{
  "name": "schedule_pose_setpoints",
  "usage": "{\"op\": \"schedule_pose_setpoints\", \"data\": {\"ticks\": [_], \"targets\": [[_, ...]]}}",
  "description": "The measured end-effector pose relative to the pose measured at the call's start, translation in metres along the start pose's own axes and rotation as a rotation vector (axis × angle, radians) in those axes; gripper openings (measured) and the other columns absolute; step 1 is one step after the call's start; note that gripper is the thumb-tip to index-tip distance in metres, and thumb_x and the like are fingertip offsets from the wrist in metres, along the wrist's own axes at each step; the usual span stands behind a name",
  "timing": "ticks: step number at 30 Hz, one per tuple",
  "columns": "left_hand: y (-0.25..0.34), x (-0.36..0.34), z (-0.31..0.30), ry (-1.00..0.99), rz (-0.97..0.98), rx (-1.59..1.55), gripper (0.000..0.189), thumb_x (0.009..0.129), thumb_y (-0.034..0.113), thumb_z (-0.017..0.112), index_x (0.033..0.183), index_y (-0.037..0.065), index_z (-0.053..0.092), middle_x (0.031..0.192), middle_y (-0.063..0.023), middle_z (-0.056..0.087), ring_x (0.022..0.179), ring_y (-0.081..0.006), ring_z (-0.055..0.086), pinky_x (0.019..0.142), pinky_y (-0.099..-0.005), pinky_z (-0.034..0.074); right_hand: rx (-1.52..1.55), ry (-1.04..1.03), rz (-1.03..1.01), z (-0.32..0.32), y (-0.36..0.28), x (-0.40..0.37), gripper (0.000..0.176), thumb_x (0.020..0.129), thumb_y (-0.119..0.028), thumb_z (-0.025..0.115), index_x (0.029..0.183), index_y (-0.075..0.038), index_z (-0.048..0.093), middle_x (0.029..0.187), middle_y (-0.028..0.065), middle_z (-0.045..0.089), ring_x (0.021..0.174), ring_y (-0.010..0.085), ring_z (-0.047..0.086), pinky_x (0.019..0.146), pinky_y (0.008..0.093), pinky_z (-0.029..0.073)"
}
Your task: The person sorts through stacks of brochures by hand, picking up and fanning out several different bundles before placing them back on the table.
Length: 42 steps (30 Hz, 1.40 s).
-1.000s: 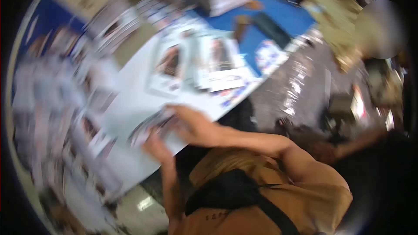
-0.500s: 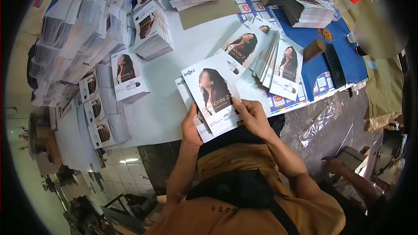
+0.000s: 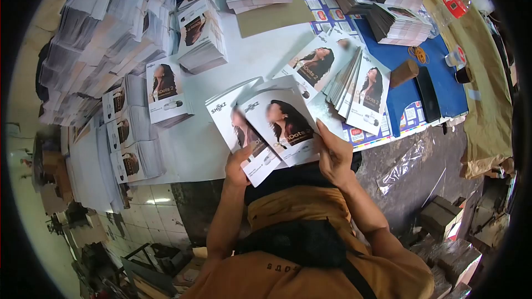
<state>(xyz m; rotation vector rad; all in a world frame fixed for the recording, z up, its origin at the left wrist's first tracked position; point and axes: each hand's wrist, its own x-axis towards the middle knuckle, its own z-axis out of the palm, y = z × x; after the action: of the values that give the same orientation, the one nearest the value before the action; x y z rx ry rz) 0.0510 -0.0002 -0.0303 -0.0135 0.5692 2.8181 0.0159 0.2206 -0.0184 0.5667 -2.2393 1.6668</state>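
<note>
My left hand [image 3: 238,165] grips the lower left of a white booklet [image 3: 226,120] with a portrait on its cover, its thumb on top. My right hand [image 3: 336,152] holds the lower right corner of another such booklet [image 3: 288,124], which overlaps the first one. Both are held at the table's front edge, and whether more copies lie beneath them is hard to tell. Just beyond, a fanned pile of the same booklets [image 3: 366,91] rests on the table. A small stack [image 3: 165,93] lies to the left.
Tall booklet stacks [image 3: 105,39] rise at the left, with more stacks [image 3: 202,36] at the back. On the right are a wooden cylinder [image 3: 404,73], a black phone-like object [image 3: 427,94], rubber bands [image 3: 418,55] and a plastic bottle [image 3: 455,4].
The held booklets have spread apart, the left one showing more of its cover. My right hand has shifted slightly right. Another person's arm at the lower right is gone from view.
</note>
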Motion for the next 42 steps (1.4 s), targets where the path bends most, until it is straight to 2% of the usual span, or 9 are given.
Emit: {"op": "schedule_pose_setpoints", "data": {"ticks": [2, 7, 9, 14, 19, 23, 28, 32, 42], "targets": [[0.004, 0.002, 0.0, -0.097, 0.036, -0.015, 0.06, 0.085, 0.021, 0.051, 0.135, -0.008, 0.034, 0.122, -0.023, 0.055, 0.113, -0.0293, 0.057, 0.095, -0.0381, 0.046, -0.094, 0.017, -0.198, -0.003, 0.004, -0.001, 0.052, 0.072, 0.016, 0.056, 0.119, -0.004, 0.06, 0.096, 0.0187, 0.067, 0.068, 0.0254, 0.064, 0.061, 0.0266, 0.049], [0.004, 0.002, -0.015, -0.188, 0.084, -0.002, 0.069, 0.08, 0.012, 0.055, 0.14, -0.003, 0.026, 0.129, -0.0217, 0.05, 0.114, -0.0334, 0.055, 0.1, -0.0429, 0.042, -0.109, 0.102, -0.442, -0.003, 0.004, 0.001, 0.039, 0.076, 0.014, 0.056, 0.11, -0.005, 0.06, 0.099, 0.0202, 0.067, 0.069, 0.0254, 0.065, 0.057, 0.0281, 0.05], [0.002, -0.006, -0.009, -0.017, 0.051, 0.079, 0.077, 0.074, 0.008, 0.061, 0.142, -0.001, 0.025, 0.133, -0.0194, 0.045, 0.119, -0.0321, 0.05, 0.102, -0.0437, 0.039, -0.116, 0.057, -0.472, -0.007, -0.003, 0.005, 0.03, 0.084, 0.014, 0.05, 0.109, 0.0, 0.055, 0.095, 0.0232, 0.066, 0.071, 0.0266, 0.066, 0.061, 0.0288, 0.051], [0.004, -0.004, 0.015, -0.064, 0.179, 0.364, 0.084, 0.071, 0.009, 0.065, 0.143, -0.001, 0.023, 0.137, -0.0185, 0.041, 0.125, -0.0309, 0.046, 0.105, -0.0435, 0.038, 0.173, 0.121, -0.046, 0.002, 0.009, -0.01, 0.008, 0.086, 0.007, 0.058, 0.092, 0.004, 0.054, 0.087, 0.015, 0.066, 0.07, 0.0147, 0.06, 0.064, 0.0237, 0.047], [0.003, -0.004, 0.024, 0.07, 0.126, 0.359, 0.097, 0.065, 0.013, 0.074, 0.144, 0.0, 0.02, 0.143, -0.0167, 0.034, 0.133, -0.0296, 0.036, 0.109, -0.0433, 0.032, 0.6, 0.118, 0.433, 0.003, 0.009, -0.005, 0.011, 0.094, -0.01, 0.058, 0.088, -0.004, 0.051, 0.073, -0.0013, 0.055, 0.062, 0.0025, 0.044, 0.055, 0.0189, 0.034], [-0.002, 0.017, 0.031, -0.113, 0.108, 0.461, 0.101, 0.073, 0.044, 0.074, 0.145, 0.0, 0.019, 0.143, -0.0183, 0.034, 0.132, -0.0297, 0.038, 0.108, -0.0399, 0.034, 0.88, 0.168, 0.681, 0.004, 0.011, 0.002, 0.012, 0.097, -0.017, 0.055, 0.09, -0.008, 0.05, 0.07, -0.0071, 0.049, 0.058, -0.0011, 0.036, 0.051, 0.0173, 0.026], [-0.019, 0.0, 0.023, 0.193, 0.063, 0.486, 0.079, 0.081, 0.025, 0.06, 0.144, -0.001, 0.021, 0.14, -0.0129, 0.04, 0.128, -0.0227, 0.041, 0.107, -0.0361, 0.031, 0.87, 0.098, 0.636, 0.013, 0.005, 0.006, 0.012, 0.098, -0.015, 0.052, 0.092, -0.005, 0.052, 0.071, -0.0051, 0.053, 0.059, -0.0004, 0.043, 0.053, 0.0165, 0.034], [-0.026, 0.004, 0.023, 0.266, 0.059, 0.658, 0.05, 0.09, 0.023, 0.053, 0.131, -0.003, 0.042, 0.125, -0.011, 0.051, 0.116, -0.0174, 0.047, 0.098, -0.032, 0.036, 0.895, 0.037, 0.681, 0.022, 0.005, 0.005, 0.017, 0.099, -0.018, 0.051, 0.09, -0.004, 0.053, 0.073, -0.0036, 0.055, 0.061, -0.0002, 0.045, 0.055, 0.0173, 0.038], [-0.028, 0.012, 0.036, 0.214, 0.111, 0.629, 0.052, 0.094, 0.032, 0.045, 0.132, -0.003, 0.04, 0.123, -0.0117, 0.051, 0.113, -0.0184, 0.049, 0.096, -0.0317, 0.038, 0.913, -0.029, 0.676, 0.021, -0.003, 0.008, 0.018, 0.094, -0.014, 0.059, 0.102, -0.002, 0.049, 0.075, 0.0028, 0.062, 0.061, 0.0008, 0.052, 0.052, 0.017, 0.04]]}}
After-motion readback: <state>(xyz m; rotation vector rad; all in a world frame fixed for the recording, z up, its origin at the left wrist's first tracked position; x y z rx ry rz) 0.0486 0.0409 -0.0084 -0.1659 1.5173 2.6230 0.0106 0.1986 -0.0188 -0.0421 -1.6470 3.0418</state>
